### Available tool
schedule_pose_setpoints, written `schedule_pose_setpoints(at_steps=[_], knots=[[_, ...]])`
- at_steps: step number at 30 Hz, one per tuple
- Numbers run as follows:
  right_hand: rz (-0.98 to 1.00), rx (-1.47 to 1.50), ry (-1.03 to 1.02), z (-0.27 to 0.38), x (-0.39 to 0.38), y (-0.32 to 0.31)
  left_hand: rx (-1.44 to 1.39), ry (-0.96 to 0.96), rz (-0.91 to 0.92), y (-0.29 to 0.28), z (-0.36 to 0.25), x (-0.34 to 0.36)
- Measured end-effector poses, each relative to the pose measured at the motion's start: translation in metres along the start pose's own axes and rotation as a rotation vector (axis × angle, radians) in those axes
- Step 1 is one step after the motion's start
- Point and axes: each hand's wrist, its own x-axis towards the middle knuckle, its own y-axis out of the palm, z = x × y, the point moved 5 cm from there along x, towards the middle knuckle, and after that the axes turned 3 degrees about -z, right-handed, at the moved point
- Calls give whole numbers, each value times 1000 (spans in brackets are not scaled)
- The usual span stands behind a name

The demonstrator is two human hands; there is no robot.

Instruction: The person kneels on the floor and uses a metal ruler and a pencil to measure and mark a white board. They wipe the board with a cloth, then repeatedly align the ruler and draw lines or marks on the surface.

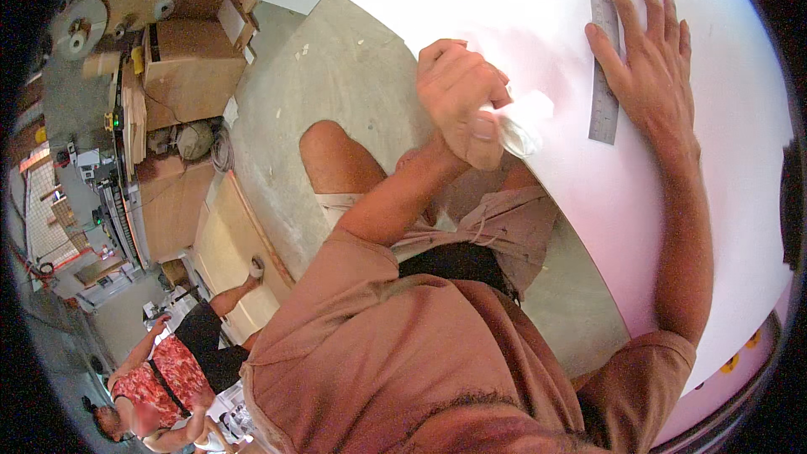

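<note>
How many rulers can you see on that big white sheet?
1: a grey ruler lies on the white sheet, touched by the person's right grip. Something smaller could be hidden beneath the arm.

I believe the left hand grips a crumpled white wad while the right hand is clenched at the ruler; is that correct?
Not quite: the head view shows the right hand lying open at the ruler, not clenched. The rest holds.

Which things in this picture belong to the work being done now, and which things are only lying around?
Likely in use:
crumpled white cloth or paper, in the left hand
ruler, under the right hand
large white sheet, beneath the ruler

Apparently just lying about:
cardboard boxes
grey coil
wooden board
</note>
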Motion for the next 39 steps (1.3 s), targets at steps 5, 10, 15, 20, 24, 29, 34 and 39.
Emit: schedule_pose_setpoints(at_steps=[5, 10, 15, 20, 24, 29, 34, 39], knots=[[6, 67, 12, -5, -4, -2, -75, -20, 255, 15, -45, 6], [-11, 128, 28, -7, 3, -9, -157, -4, 341, 17, -57, -21], [85, 165, 86, 10, 11, -40, 95, -125, -81, -24, 66, 3], [277, 172, 239, 22, 13, -55, -236, -357, -217, -39, 98, 51], [254, 187, 261, 20, 10, -54, -125, -289, 111, -11, 15, 10], [-12, 66, 66, 4, 11, -41, -123, -271, 115, 18, -53, -22], [21, 74, 36, -14, -6, -10, -215, -54, 189, 37, -93, -6], [27, 88, 32, -17, -8, -14, -235, -150, 21, 16, -35, -13]])
